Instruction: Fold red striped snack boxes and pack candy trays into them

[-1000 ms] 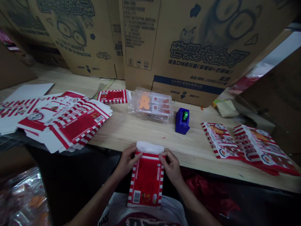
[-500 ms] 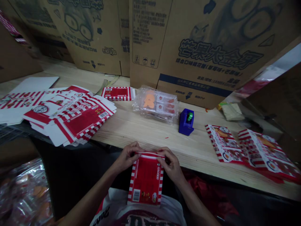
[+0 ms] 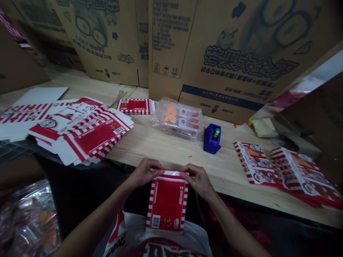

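A red carton with red-and-white striped edges (image 3: 168, 201) stands against my shirt, its barcode side facing up. My left hand (image 3: 147, 173) pinches its upper left corner, and my right hand (image 3: 197, 178) pinches the upper right corner. Both sets of fingers are closed along the carton's top edge. Beyond them on the table lies a clear plastic pack (image 3: 178, 119) with orange pieces and small printed packets in it. A blue tape dispenser (image 3: 211, 139) with a green core stands to its right.
Flat printed cartons (image 3: 93, 137) pile up on the left of the table (image 3: 150, 142). More striped cartons (image 3: 302, 175) lie at the right. Large cardboard boxes (image 3: 214, 82) line the back. Clear packs (image 3: 34, 221) fill a container at lower left.
Both hands have shifted slightly at the carton's top edge, which now shows a white-and-red striped band lying flatter. The carton stays against my shirt.
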